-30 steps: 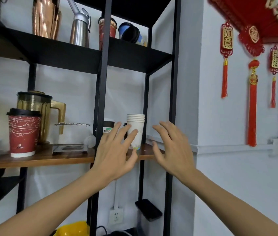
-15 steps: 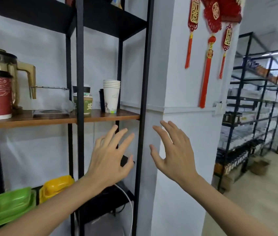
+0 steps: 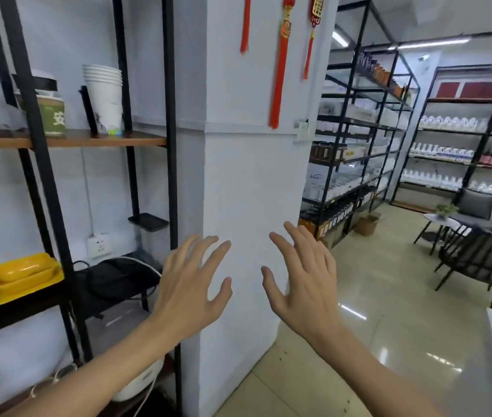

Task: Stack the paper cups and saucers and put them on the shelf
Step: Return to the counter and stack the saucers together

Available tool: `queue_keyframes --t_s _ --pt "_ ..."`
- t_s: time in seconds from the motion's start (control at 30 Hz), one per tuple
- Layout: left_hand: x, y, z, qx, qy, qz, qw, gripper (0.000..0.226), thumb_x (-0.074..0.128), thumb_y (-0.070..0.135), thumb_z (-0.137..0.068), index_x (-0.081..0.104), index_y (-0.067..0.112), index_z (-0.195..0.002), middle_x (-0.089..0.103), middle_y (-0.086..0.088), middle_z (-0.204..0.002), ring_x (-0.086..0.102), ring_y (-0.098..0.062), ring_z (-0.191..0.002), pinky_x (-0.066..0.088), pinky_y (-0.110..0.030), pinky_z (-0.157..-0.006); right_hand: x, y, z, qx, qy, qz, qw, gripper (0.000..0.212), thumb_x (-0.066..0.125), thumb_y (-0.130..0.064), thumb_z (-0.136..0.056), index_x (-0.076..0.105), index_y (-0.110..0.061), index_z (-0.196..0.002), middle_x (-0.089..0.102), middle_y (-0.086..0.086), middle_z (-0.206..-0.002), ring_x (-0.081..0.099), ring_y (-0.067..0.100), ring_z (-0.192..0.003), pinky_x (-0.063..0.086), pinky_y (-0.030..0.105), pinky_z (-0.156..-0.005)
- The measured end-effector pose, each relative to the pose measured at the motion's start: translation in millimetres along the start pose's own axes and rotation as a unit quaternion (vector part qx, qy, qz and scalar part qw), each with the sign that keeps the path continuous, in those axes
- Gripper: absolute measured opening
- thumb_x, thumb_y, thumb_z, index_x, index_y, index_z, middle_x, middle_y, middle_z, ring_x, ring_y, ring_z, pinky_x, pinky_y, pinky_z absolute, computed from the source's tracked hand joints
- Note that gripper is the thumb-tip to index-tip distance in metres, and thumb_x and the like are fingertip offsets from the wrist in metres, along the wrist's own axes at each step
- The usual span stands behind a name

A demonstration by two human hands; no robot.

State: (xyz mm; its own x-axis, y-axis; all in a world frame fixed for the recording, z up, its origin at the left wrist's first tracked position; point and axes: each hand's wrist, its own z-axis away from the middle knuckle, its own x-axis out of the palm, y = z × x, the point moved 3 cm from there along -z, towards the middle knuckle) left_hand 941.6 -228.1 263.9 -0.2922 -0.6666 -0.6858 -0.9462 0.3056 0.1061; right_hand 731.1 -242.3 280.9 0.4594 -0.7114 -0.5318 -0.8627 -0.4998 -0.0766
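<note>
The stack of white paper cups (image 3: pixel 103 97) stands on the wooden shelf (image 3: pixel 136 140), right of a green lidded cup (image 3: pixel 48 111). Below it, left hand (image 3: pixel 189 291) and right hand (image 3: pixel 306 284) hang spread, empty, before the white pillar (image 3: pixel 253 176).

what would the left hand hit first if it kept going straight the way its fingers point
Most likely the white pillar: the left hand is open, its fingers aimed up and forward at the pillar's near corner. Depth is unclear, so the gap can't be judged.

Both bare forearms reach up from the bottom of the frame, the left hand (image 3: pixel 192 288) and right hand (image 3: pixel 304 282) side by side at lower centre, backs toward the camera, fingers spread, holding nothing.
</note>
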Motion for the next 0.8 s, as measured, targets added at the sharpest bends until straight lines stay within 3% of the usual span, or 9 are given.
queue_keyframes --t_s 0.23,0.6,0.8 --pt "24.0 116.0 46.4 0.023 -0.047 0.066 0.996 0.058 0.047 0.049 -0.092 0.052 0.026 -0.145 0.052 0.003 -0.149 0.039 -0.027 -0.141 0.04 -0.046 -0.106 -84.6 66.9 98.4 0.048 -0.062 0.035 0.996 0.051 0.055 -0.044 -0.096 0.048 -0.027 -0.144 0.043 -0.001 -0.156 0.03 0.019 -0.151 0.033 0.041 -0.118" --pt "43.7 296.2 124.4 0.058 -0.118 0.185 0.974 0.055 0.051 0.043 -0.087 0.051 0.029 -0.14 0.052 0.006 -0.141 0.044 -0.02 -0.13 0.047 -0.037 -0.09 -236.4 135.0 243.4 0.138 -0.093 0.097 0.981 0.05 0.055 -0.045 -0.096 0.048 -0.028 -0.143 0.042 -0.001 -0.154 0.038 0.021 -0.146 0.034 0.034 -0.11" --pt "50.6 379.3 156.0 0.1 -0.172 0.234 0.952 0.056 0.049 0.044 -0.088 0.053 0.025 -0.141 0.055 0.005 -0.14 0.047 -0.017 -0.126 0.052 -0.038 -0.091 -312.0 164.1 315.6 0.21 -0.105 0.15 0.96 0.051 0.051 -0.049 -0.097 0.043 -0.032 -0.144 0.037 -0.003 -0.159 0.033 0.018 -0.149 0.036 0.037 -0.11"
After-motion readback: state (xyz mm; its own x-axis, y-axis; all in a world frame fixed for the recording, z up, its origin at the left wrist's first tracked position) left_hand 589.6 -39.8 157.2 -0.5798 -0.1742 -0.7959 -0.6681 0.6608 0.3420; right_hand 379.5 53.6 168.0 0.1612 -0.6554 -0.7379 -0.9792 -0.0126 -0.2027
